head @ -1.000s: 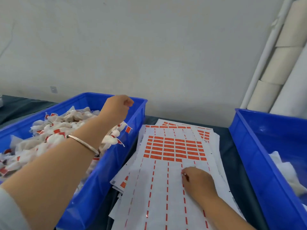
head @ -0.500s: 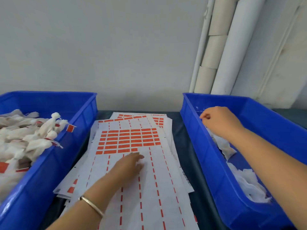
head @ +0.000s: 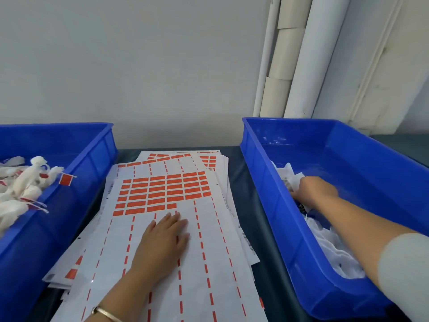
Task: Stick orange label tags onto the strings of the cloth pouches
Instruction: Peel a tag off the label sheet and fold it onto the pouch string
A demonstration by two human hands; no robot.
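Right hand [head: 313, 191] has dropped into the right bin [head: 260, 182] since half a second ago, fingers buried in untagged cloth pouches [head: 290, 175], so can't tell its grip. Left hand [head: 162, 240] still lies flat on the label sheet [head: 209, 252], orange labels [head: 162, 191] just beyond its fingertips. Next pouch incoming, I'd guess.

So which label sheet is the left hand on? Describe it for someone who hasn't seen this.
Between the two blue bins lies a stack of white label sheets. The left hand rests flat on the top sheet, the only one with a full block of orange labels.
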